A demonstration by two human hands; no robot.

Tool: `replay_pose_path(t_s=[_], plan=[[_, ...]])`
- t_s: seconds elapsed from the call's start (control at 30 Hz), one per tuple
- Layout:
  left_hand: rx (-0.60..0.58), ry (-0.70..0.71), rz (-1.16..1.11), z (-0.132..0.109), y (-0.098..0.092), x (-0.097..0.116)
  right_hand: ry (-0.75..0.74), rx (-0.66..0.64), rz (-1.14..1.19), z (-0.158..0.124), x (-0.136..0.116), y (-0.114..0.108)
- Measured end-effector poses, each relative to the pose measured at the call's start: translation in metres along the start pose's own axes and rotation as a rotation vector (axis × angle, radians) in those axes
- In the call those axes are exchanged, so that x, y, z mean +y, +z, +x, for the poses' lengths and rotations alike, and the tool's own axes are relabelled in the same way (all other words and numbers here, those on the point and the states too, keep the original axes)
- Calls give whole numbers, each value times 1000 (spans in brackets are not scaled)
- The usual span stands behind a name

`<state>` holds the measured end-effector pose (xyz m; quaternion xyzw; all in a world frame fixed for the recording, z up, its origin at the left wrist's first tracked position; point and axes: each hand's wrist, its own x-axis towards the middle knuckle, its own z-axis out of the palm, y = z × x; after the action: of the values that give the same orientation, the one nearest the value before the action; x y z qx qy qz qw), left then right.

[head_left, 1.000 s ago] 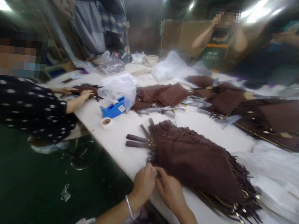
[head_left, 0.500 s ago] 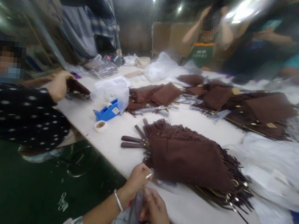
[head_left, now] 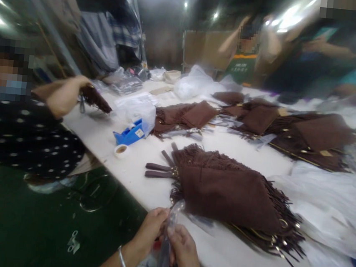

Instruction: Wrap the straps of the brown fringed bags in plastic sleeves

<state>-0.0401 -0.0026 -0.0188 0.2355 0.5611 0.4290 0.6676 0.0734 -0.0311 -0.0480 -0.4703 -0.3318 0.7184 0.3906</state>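
Observation:
At the table's near edge, both my hands are closed on a dark strap [head_left: 164, 254] with clear plastic around its upper end. My left hand [head_left: 152, 228], a silver bangle on its wrist, pinches it from the left. My right hand [head_left: 185, 246] grips it from the right, with thumb and fingers together. The strap's lower end drops toward my lap, where it is partly hidden. Just beyond my hands lies a stack of dark brown fringed bags [head_left: 225, 192], with wrist loops [head_left: 160, 171] on its left and gold-coloured hardware at its lower right.
A blue tape dispenser [head_left: 130, 134] and a tape roll [head_left: 121, 150] sit at the left of the white table [head_left: 135, 188]. More brown bags [head_left: 325, 133] lie behind. White plastic sheeting [head_left: 325, 206] covers the right. A co-worker in polka dots [head_left: 23, 135] handles a fringed piece [head_left: 96, 98].
My left hand has come down and left, level with my right hand. The strap's clear plastic end now shows above both hands. The co-worker at left has raised the fringed piece slightly.

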Motion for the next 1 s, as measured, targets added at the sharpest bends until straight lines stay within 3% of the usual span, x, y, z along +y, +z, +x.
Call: replay_pose_path(t_s=[0.13,0.3,0.37,0.47,0.67,0.8,1.0], plan=[[29,38,-25,-12,-2,-10,-83,87,-163,-3,4,6],[71,93,-89,-1,6,-19,-255,103,-451,-10,-10,1],[75,91,-97,3,8,-22,-272,86,-568,-13,-18,-4],[30,84,-109,6,11,-22,-261,163,-657,-16,-25,-9],[62,171,15,3,7,-18,-252,300,-572,-12,-23,-7],[1,198,44,-3,1,-17,-226,286,-406,0,-14,-8],[4,143,213,-16,-4,-11,-117,267,-178,6,2,-6]])
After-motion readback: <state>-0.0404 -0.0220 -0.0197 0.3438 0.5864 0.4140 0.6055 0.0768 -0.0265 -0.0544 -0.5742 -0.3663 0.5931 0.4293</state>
